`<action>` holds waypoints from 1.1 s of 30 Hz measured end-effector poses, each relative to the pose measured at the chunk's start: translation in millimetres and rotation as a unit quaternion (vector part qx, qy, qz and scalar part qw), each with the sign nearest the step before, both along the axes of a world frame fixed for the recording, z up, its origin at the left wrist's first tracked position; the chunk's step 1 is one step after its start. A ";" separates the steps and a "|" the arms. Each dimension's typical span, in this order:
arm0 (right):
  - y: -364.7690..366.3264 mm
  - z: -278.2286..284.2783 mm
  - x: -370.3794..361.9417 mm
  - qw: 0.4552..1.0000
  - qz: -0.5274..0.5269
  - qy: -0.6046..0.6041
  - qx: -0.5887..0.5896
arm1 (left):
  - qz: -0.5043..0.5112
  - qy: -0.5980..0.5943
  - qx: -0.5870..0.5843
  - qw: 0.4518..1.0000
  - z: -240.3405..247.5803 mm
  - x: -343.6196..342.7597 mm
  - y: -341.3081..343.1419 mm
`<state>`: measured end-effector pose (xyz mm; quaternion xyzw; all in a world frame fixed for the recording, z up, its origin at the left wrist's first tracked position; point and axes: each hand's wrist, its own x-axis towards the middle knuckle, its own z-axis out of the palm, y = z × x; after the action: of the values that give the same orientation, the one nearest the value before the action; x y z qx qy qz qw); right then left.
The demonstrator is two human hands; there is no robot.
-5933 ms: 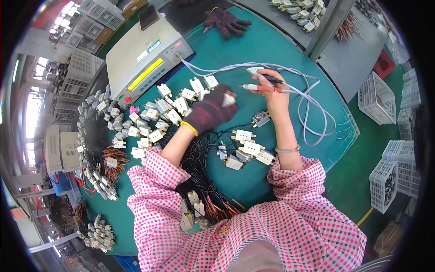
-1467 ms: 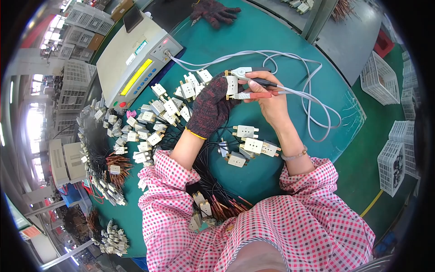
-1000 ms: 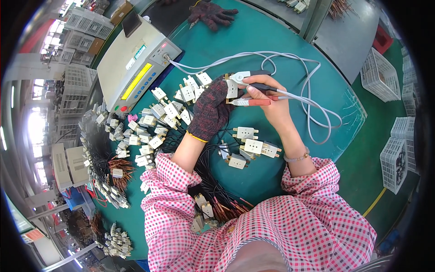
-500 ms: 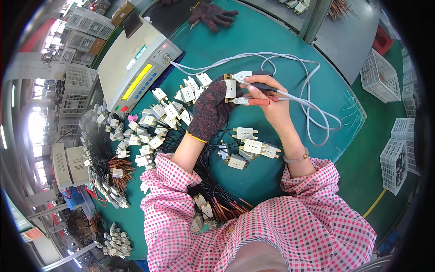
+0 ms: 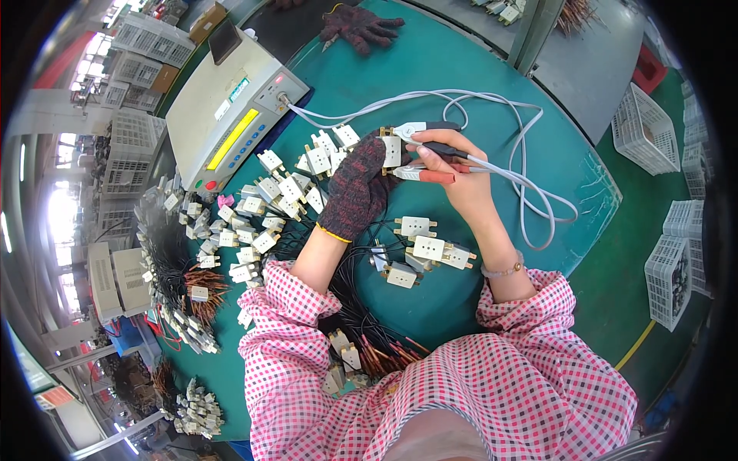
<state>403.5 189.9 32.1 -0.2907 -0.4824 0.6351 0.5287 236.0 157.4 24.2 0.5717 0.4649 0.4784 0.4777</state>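
Note:
My left hand point(image 5: 357, 188), in a dark knitted glove, is closed around a white rectangular connector point(image 5: 391, 152) with brass tabs at its ends. Two test clips are in the fingers of my bare right hand point(image 5: 461, 165). The black-handled clip point(image 5: 419, 128) reaches the connector's upper tab, and the red-handled clip point(image 5: 423, 175) is at its lower tab. Grey leads point(image 5: 492, 96) run from the clips to a bench tester point(image 5: 238, 115) with a lit yellow display. Whether the clip jaws grip the tabs is too small to tell.
Many white connectors point(image 5: 288, 187) with black wires lie left of my hands on the green tabletop point(image 5: 561, 146). A smaller group point(image 5: 427, 248) sits between my forearms. An unworn dark glove point(image 5: 360, 28) rests at the far edge. White crates point(image 5: 646, 127) stand on the floor to the right.
My right hand and the red-handled clip have shifted slightly; its fingers are a little more closed around the clips. The left hand and connector are nearly still.

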 end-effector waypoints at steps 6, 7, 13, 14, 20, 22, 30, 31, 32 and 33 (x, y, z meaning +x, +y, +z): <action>2.8 -3.8 0.2 1.000 -0.009 0.002 0.010 | 0.005 -0.276 -0.144 0.950 -0.3 5.5 1.6; 2.6 -3.0 -0.4 1.000 -0.009 0.003 0.011 | 0.005 -0.275 -0.143 0.951 -0.6 4.4 1.2; 5.2 -5.5 3.7 0.997 -0.017 0.062 -0.031 | 0.058 0.003 -0.096 0.994 29.0 -0.3 0.3; 9.9 -8.1 10.6 0.995 -0.040 0.078 -0.051 | 0.076 0.200 0.001 0.977 26.5 -8.4 2.3; 15.5 -7.6 11.4 0.987 -0.118 0.066 -0.085 | 0.277 0.707 0.134 0.637 72.4 -50.5 -4.1; 20.7 -17.9 15.8 0.986 -0.143 0.036 -0.081 | 0.122 0.613 0.219 0.749 71.2 -12.1 -1.2; 22.5 -15.9 19.0 0.983 -0.153 0.051 -0.093 | -0.408 0.456 -0.061 0.788 53.1 16.4 11.1; 22.6 -16.7 19.0 0.982 -0.151 0.054 -0.098 | -0.453 0.408 -0.104 0.786 49.7 15.5 13.5; 23.4 -17.7 20.4 0.982 -0.154 0.054 -0.096 | -0.495 0.358 -0.144 0.778 47.7 16.4 17.4; 22.9 -18.6 21.7 0.982 -0.156 0.052 -0.095 | -0.488 0.426 -0.125 0.751 54.6 20.8 21.6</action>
<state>425.3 212.7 13.5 -0.3776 -0.3402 0.6023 0.6156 256.8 179.0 78.8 0.8005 0.3339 -0.1755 0.4657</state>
